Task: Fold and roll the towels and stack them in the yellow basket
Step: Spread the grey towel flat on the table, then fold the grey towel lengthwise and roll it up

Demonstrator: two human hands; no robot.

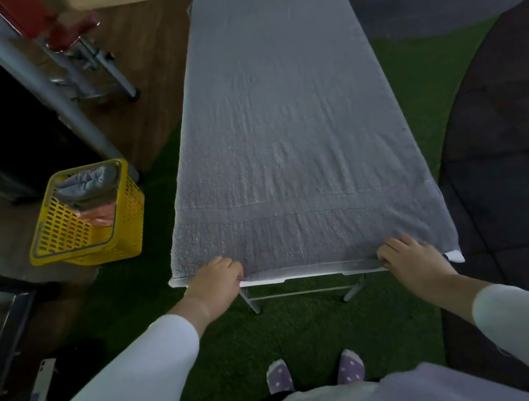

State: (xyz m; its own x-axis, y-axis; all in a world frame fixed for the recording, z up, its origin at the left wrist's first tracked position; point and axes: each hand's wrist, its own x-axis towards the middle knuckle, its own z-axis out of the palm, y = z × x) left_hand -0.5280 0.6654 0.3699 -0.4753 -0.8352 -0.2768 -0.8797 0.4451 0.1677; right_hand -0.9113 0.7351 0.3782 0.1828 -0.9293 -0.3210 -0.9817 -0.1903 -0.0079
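Both hands sit at the near short edge of the grey towel (279, 128). The towel lies spread flat over the whole worktop (456, 256), with its long axis running straight away from the person. The left hand (215, 282) grips the hem near the left corner, fingers curled over the cloth. The right hand (410, 257) does the same near the right corner. The thumbs are hidden beneath the edge, so I cannot tell how firm the pinch is, though both hands look closed on the fabric rather than merely resting on it. They are about equally near the towel and well apart from each other, one at each side of the hem. Since the cloth stretches lengthwise ahead, the likely next move is to carry this near edge toward the far end, halving the length, or to begin rolling from here. The yellow basket (53, 230) stands on the floor to the left of the worktop, nearer the left hand. A grey roll (90, 184) and a pinkish roll (99, 216) are already inside it.
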